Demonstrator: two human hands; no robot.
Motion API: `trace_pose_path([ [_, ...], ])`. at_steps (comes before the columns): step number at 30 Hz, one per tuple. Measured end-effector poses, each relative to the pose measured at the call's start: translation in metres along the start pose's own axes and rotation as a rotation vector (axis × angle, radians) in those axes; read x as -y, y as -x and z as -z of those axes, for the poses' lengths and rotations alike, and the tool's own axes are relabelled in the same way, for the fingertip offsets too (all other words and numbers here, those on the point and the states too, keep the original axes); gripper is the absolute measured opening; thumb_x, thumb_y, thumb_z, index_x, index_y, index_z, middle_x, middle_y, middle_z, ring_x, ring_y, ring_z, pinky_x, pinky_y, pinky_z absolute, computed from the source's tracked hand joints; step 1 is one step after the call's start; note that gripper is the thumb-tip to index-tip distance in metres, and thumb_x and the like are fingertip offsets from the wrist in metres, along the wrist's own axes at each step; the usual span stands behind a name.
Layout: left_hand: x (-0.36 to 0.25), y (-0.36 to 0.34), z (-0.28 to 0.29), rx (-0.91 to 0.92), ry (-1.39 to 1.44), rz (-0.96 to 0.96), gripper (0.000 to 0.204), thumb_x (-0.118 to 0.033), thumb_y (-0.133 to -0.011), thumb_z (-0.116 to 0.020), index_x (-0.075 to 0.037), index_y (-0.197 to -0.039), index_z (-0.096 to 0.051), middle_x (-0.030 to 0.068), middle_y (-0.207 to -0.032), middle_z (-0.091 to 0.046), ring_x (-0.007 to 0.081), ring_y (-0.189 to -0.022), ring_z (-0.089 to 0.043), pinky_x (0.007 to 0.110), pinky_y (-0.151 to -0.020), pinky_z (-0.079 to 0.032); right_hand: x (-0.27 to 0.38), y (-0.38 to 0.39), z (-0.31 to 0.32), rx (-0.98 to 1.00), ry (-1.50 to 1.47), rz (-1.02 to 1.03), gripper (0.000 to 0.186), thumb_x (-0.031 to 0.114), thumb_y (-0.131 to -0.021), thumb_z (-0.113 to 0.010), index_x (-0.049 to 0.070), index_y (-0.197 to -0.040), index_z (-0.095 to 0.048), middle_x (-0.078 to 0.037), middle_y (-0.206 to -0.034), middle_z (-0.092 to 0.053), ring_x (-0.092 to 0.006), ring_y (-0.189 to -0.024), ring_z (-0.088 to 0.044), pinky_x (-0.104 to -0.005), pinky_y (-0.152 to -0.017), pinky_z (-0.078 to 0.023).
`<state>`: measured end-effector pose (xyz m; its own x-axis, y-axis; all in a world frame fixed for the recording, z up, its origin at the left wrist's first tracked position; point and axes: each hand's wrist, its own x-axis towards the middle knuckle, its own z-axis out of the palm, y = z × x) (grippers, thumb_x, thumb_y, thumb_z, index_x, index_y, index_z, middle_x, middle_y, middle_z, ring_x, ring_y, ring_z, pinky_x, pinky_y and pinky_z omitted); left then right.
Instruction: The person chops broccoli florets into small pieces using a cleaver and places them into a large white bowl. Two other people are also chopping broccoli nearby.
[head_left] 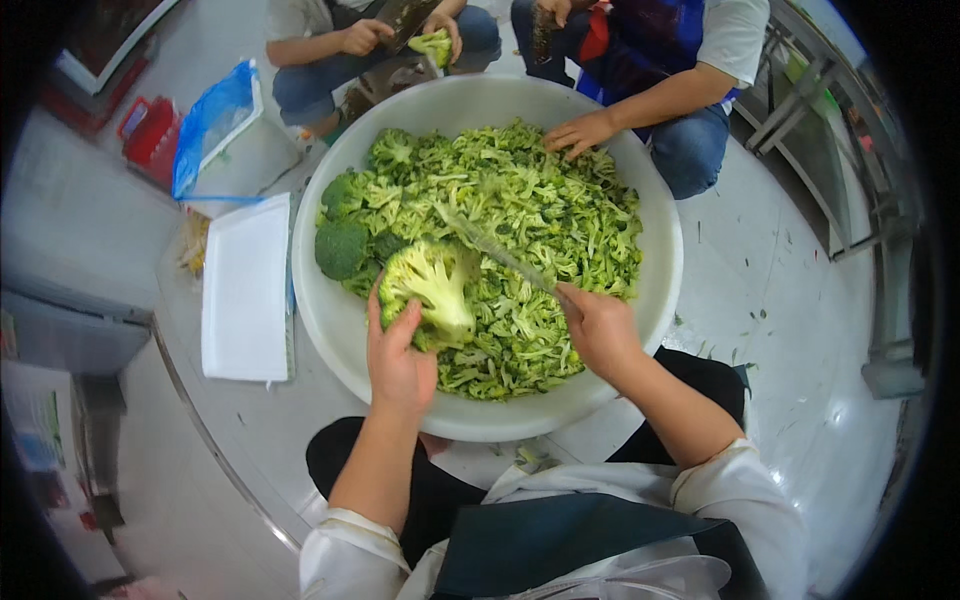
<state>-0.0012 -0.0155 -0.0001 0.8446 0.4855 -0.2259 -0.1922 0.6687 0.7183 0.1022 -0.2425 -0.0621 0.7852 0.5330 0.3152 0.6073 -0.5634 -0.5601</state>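
My left hand (395, 350) grips a broccoli head (430, 285), its pale cut side facing up, over a big white tub (320, 335). My right hand (590, 320) is closed round the handle of a knife, whose long blade (500, 250) points up and left just beside that head, slightly blurred. Chopped broccoli (540, 220) fills much of the tub, and whole dark-green heads (341, 249) rest along its left side.
Two co-workers squat across the tub, one holding broccoli (430, 43) and a cleaver, the other's hand (575, 130) in the pieces. Left: a white foam lid (243, 290), blue-lined bin (240, 160) and red basket (150, 140). Right: a metal rack (800, 150).
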Motion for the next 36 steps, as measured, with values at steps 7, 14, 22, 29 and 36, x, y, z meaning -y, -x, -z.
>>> trace_pose_path([
  [7,0.016,0.004,0.036,0.306,0.255,0.033,0.049,-0.028,-0.099,-0.051,-0.012,-0.142,-0.033,0.0090,-0.129,-0.052,0.0250,-0.112,-0.057,0.042,-0.094,-0.052,0.065,-0.004,0.020,-0.079,0.030,0.381,0.067,-0.002,-0.053,-0.066,0.003,-0.120,-0.063,-0.007,-0.066,-0.056,-0.0260,-0.058,-0.056,-0.0393,-0.054,-0.045],
  [14,0.014,0.008,0.012,0.004,0.086,0.062,0.044,-0.012,-0.100,-0.044,-0.019,-0.142,-0.032,0.0069,-0.131,-0.051,0.0249,-0.117,-0.054,0.044,-0.101,-0.045,0.047,-0.009,0.020,-0.088,0.099,0.342,0.061,0.000,-0.058,-0.066,0.004,-0.119,-0.062,-0.008,-0.067,-0.057,-0.0278,-0.060,-0.058,-0.0403,-0.057,-0.047],
  [22,0.007,0.000,0.001,0.019,0.104,0.025,0.060,-0.006,-0.093,-0.051,-0.019,-0.147,-0.028,0.0091,-0.134,-0.049,0.0277,-0.125,-0.047,0.047,-0.107,-0.037,0.018,0.010,0.013,0.025,0.026,0.085,0.046,-0.004,-0.071,-0.062,0.007,-0.116,-0.065,-0.015,-0.074,-0.065,-0.0324,-0.062,-0.062,-0.0434,-0.056,-0.050],
  [29,0.008,0.004,0.017,0.059,0.350,0.200,0.049,-0.030,-0.099,-0.049,-0.019,-0.144,-0.032,0.0103,-0.130,-0.053,0.0298,-0.113,-0.056,0.047,-0.096,-0.048,0.050,-0.007,0.017,-0.082,0.073,0.372,0.060,0.000,-0.059,-0.068,0.006,-0.119,-0.063,-0.008,-0.065,-0.058,-0.0283,-0.057,-0.058,-0.0402,-0.053,-0.046],
  [36,0.004,-0.001,0.000,0.000,0.197,0.075,0.063,-0.010,-0.094,-0.051,-0.023,-0.149,-0.024,0.0047,-0.141,-0.044,0.0270,-0.130,-0.043,0.051,-0.110,-0.030,-0.015,0.011,-0.024,-0.026,0.001,-0.017,0.035,0.004,-0.081,-0.062,0.006,-0.115,-0.064,-0.018,-0.072,-0.063,-0.0374,-0.064,-0.061,-0.0469,-0.059,-0.050],
])
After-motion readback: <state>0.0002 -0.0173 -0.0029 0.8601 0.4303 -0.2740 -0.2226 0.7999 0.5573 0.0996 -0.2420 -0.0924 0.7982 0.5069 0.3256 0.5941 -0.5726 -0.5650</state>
